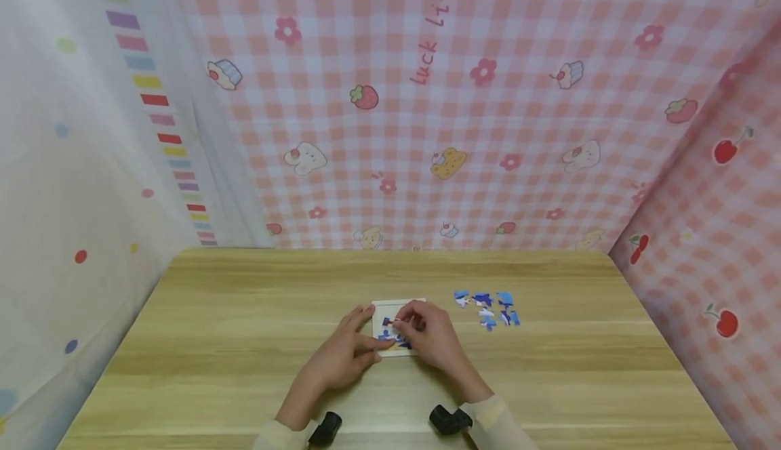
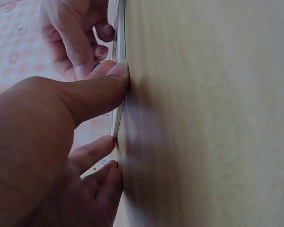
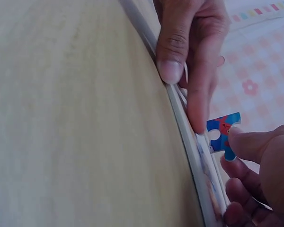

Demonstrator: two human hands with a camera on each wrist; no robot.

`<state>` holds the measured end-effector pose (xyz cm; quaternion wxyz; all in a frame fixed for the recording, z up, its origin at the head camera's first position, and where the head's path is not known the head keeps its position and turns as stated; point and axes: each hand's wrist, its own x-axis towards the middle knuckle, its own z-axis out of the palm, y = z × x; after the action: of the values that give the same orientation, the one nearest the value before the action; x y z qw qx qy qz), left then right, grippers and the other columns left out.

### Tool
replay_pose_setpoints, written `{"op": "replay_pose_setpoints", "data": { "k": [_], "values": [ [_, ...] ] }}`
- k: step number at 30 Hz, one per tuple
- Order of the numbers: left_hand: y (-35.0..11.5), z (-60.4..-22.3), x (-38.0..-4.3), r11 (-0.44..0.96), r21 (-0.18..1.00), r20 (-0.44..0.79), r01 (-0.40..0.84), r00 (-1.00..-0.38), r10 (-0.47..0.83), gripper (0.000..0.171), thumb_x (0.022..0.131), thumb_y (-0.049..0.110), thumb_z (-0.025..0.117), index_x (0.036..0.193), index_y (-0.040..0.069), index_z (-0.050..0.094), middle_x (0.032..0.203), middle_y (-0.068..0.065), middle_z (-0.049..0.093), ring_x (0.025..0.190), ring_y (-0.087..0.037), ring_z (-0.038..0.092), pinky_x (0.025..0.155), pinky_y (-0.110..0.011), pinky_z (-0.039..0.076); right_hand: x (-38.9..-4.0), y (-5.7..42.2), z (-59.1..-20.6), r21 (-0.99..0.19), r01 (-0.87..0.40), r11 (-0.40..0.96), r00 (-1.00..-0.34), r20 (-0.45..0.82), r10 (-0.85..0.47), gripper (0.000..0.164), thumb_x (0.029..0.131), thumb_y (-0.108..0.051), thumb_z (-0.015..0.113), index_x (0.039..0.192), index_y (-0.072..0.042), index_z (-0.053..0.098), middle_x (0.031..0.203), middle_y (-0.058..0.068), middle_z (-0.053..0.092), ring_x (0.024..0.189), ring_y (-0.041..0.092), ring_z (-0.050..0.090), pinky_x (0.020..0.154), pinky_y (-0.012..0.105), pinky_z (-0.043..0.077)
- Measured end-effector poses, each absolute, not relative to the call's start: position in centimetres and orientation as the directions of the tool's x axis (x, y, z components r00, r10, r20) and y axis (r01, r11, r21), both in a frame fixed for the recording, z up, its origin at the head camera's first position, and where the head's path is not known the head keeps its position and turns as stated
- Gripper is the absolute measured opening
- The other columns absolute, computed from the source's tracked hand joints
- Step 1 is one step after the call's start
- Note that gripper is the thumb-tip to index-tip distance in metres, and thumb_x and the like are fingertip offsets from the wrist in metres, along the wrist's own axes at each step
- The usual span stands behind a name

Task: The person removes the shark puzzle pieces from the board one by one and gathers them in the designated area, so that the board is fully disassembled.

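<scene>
right wrist view is showing a blue-and-red puzzle piece (image 3: 224, 126) standing just over a white-rimmed tray (image 1: 390, 303), with the right hand (image 1: 434, 338) clamping it between thumb and fingertips. joined pieces (image 1: 387, 335) are filling the near part of that tray. the left hand (image 1: 342, 357) is holding its fingers apart along the tray's left and near edges, its index finger reaching in over the near part. loose pieces (image 1: 484, 298) are lying to the right, apart from the tray. everything is resting on a wood-grain table (image 1: 244, 335); a pink checked cloth (image 1: 415, 125) is hanging along the far side.
</scene>
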<state>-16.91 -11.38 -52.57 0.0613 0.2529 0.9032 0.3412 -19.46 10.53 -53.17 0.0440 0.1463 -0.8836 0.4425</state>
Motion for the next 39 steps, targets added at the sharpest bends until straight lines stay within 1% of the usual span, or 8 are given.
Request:
{"op": "replay_pose_setpoints", "data": {
  "k": [6,11,19,26,30,34,39],
  "values": [
    [-11.2,-52.6,-16.9,0.658,0.650,0.027,0.381,-0.876,0.481,0.031,0.094,0.017,0.072,0.124,0.027,0.076,0.168,-0.019,0.028,0.157,-0.046,0.018,0.121,-0.067,0.027,-19.1,12.1,-52.6,-0.794,-0.250,0.555,-0.967,0.174,-0.188,0.007,0.095,-0.023,0.075,0.091,-0.026,0.070,0.079,-0.011,0.064,0.071,0.007,0.056,0.063,0.020,0.047],
    [-11.2,-52.7,-16.9,0.660,0.645,0.036,0.386,-0.878,0.478,0.031,0.094,0.017,0.073,0.124,0.027,0.076,0.168,-0.019,0.029,0.156,-0.046,0.019,0.122,-0.066,0.028,-19.0,13.6,-52.2,-0.793,-0.228,0.566,-0.973,0.160,-0.168,0.006,0.095,-0.023,0.075,0.091,-0.026,0.071,0.079,-0.011,0.066,0.069,0.007,0.056,0.062,0.020,0.047],
    [-11.2,-52.5,-16.7,0.630,0.666,0.062,0.400,-0.871,0.487,0.030,0.094,0.014,0.073,0.122,0.022,0.077,0.166,-0.022,0.030,0.155,-0.049,0.021,0.121,-0.068,0.027,-18.9,17.0,-51.9,-0.788,-0.181,0.589,-0.983,0.158,-0.090,0.005,0.093,-0.022,0.077,0.094,-0.020,0.073,0.080,-0.006,0.069,0.071,0.008,0.057,0.063,0.020,0.048],
    [-11.2,-52.6,-16.8,0.640,0.666,0.042,0.383,-0.876,0.480,0.030,0.095,0.016,0.072,0.123,0.023,0.076,0.167,-0.019,0.029,0.156,-0.047,0.019,0.122,-0.066,0.027,-19.4,19.9,-52.0,-0.779,-0.158,0.607,-0.983,0.180,-0.024,0.006,0.092,-0.020,0.078,0.095,-0.017,0.073,0.081,-0.002,0.070,0.070,0.008,0.057,0.061,0.019,0.048],
    [-11.2,-52.7,-16.9,0.644,0.665,0.034,0.378,-0.876,0.480,0.030,0.095,0.017,0.072,0.124,0.024,0.076,0.168,-0.018,0.029,0.156,-0.046,0.018,0.122,-0.066,0.027,-19.7,21.3,-52.3,-0.772,-0.159,0.615,-0.981,0.192,-0.013,0.006,0.091,-0.018,0.079,0.093,-0.016,0.073,0.081,-0.001,0.071,0.069,0.006,0.058,0.061,0.018,0.049],
    [-11.2,-52.6,-16.9,0.639,0.669,0.038,0.380,-0.876,0.481,0.030,0.095,0.016,0.072,0.124,0.023,0.076,0.168,-0.019,0.029,0.156,-0.047,0.018,0.122,-0.066,0.027,-19.8,22.1,-52.4,-0.758,-0.144,0.637,-0.984,0.178,-0.011,0.005,0.091,-0.018,0.078,0.092,-0.016,0.074,0.083,-0.001,0.074,0.069,0.006,0.059,0.061,0.019,0.050],
    [-11.2,-52.6,-16.9,0.639,0.672,0.037,0.376,-0.878,0.478,0.030,0.094,0.015,0.073,0.123,0.023,0.076,0.167,-0.019,0.029,0.156,-0.047,0.018,0.122,-0.066,0.027,-20.0,22.5,-52.8,-0.746,-0.116,0.656,-0.990,0.142,-0.014,0.007,0.091,-0.021,0.079,0.092,-0.016,0.074,0.079,-0.002,0.071,0.070,0.008,0.057,0.062,0.020,0.048]
  ]
}}
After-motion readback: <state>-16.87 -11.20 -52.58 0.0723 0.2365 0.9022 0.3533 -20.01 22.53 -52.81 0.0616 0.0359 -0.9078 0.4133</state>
